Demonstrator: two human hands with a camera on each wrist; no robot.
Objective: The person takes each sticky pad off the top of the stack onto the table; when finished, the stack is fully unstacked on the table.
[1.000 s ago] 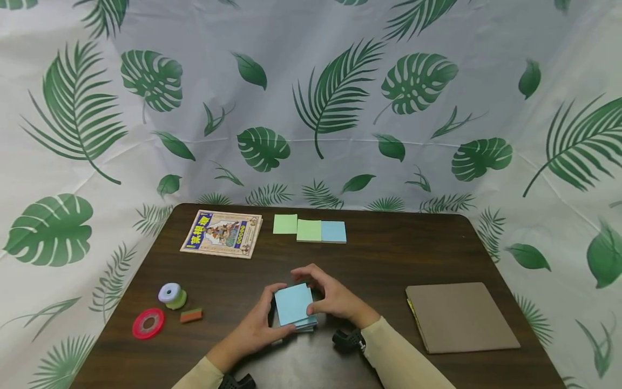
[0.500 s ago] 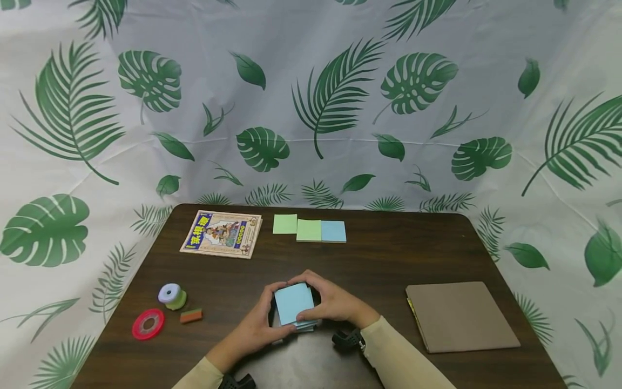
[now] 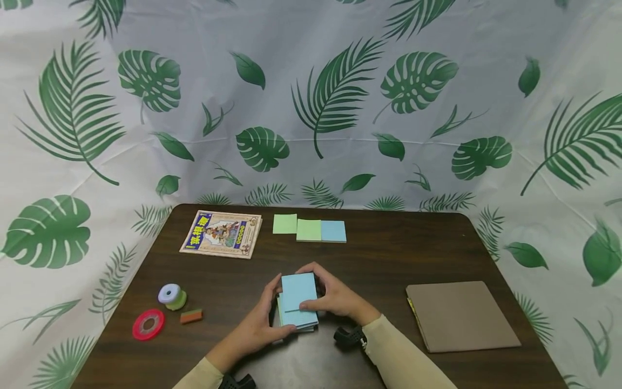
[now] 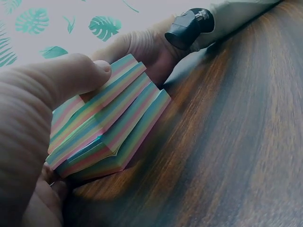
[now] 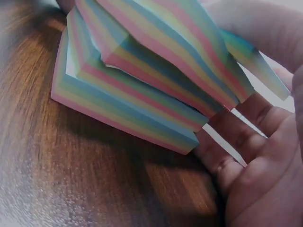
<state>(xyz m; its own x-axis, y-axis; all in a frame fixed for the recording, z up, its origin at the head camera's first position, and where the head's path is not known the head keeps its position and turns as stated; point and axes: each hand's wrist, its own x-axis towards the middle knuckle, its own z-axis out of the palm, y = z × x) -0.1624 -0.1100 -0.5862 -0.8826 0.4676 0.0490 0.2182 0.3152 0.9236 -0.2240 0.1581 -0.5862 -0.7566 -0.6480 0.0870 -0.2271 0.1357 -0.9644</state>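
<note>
Several small things lay on the left of the dark wooden bench (image 3: 389, 259): a red tape ring (image 3: 148, 324), a lavender-and-green tape roll (image 3: 172, 295) and a little striped block (image 3: 191, 315), well apart from the hands. Behind them, near the far edge, sat an illustrated booklet (image 3: 221, 233), and just beside it a row of sticky-note pads (image 3: 309, 229), two green and one blue.

At the near middle, the left hand (image 3: 257, 324) gripped a stack of blue-topped sticky notes (image 3: 297, 300) from its left side, thumb lying on the upper edge and fingers (image 4: 75, 75) curled round it. The wrist views showed the stack's rainbow-striped edges twisted into stepped layers, its bottom resting on the bench. The right hand (image 3: 335, 297) held the same stack from the right, its fingers (image 5: 236, 142) curled under and round the far side, thumb pressed on the blue top sheet.

Far right lay a brown folder (image 3: 461, 316), flat and well apart from the hands.
</note>
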